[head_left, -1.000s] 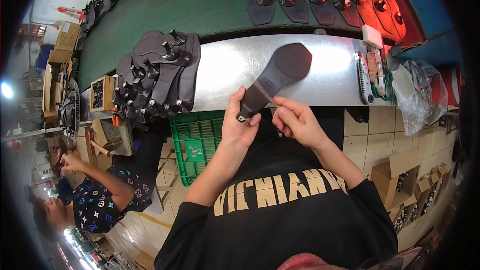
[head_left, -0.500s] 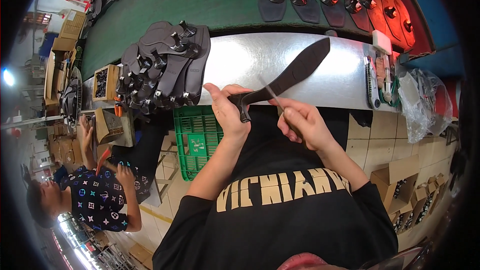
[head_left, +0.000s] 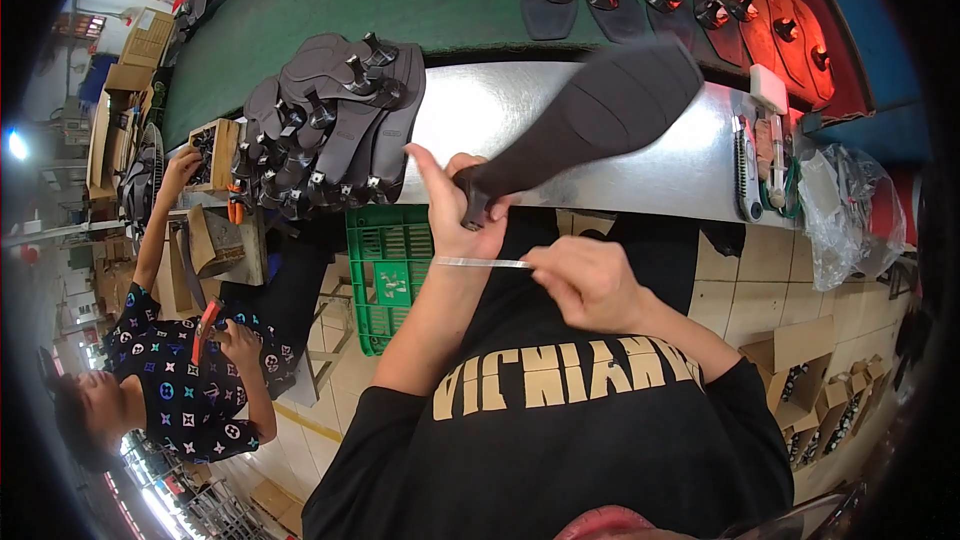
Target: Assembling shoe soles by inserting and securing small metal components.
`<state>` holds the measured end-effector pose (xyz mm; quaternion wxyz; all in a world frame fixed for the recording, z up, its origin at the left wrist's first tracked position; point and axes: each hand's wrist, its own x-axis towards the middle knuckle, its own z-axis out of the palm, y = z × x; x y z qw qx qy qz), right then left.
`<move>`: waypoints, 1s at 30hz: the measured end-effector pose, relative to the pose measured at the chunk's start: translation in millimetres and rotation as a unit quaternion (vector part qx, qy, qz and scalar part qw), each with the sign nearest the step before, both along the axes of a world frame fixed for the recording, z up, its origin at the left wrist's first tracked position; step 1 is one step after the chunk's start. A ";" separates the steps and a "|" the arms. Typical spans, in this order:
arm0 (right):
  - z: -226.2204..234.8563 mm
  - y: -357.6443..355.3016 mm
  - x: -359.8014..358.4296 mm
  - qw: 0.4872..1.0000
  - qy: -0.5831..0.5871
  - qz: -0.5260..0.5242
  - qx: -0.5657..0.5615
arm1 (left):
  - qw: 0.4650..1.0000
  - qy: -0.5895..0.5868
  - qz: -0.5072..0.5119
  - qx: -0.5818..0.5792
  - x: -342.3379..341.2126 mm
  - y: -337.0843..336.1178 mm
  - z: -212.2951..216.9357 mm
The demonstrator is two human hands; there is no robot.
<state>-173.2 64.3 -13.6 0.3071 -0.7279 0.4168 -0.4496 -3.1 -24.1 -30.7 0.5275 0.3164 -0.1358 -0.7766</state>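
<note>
A dark grey padded strap (head_left: 620, 105), wide and paddle-shaped at its far end, is held over the steel bench top. My left hand (head_left: 455, 208) grips its narrow end, where a black fitting (head_left: 477, 202) shows, with the thumb raised away from it. In my right hand (head_left: 592, 285) is a thin metal blade (head_left: 485, 262), pinched between thumb and fingers. The blade points left, close to my left wrist and apart from the strap; its handle is hidden. Left of my hands lies a heap of similar padded straps (head_left: 345, 135) with black buckles.
Several straps (head_left: 610, 10) lie in a row on the green belt (head_left: 450, 0), some under red light. A utility knife (head_left: 747, 170) and clear plastic bag (head_left: 850, 210) sit right. A green crate (head_left: 385, 310) stands below; a co-worker (head_left: 180, 370) at left reaches into a wooden box (head_left: 212, 155).
The blade has moved from against the strap down and left, near my left wrist. The strap's wide end has turned its face upward. The co-worker's hand has reached up to the box.
</note>
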 end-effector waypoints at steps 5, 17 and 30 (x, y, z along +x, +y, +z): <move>-5.9 -17.6 -12.1 0.992 0.052 -0.112 0.007 | 0.964 0.133 0.005 0.230 -21.3 5.3 5.3; -12.5 7.5 13.3 0.998 0.044 0.036 0.007 | 0.996 -0.024 -0.037 0.074 -18.4 -3.9 -39.8; -15.9 -43.3 1.9 0.975 -0.112 -0.187 0.042 | 0.989 -0.104 0.088 0.059 -51.5 12.4 -8.2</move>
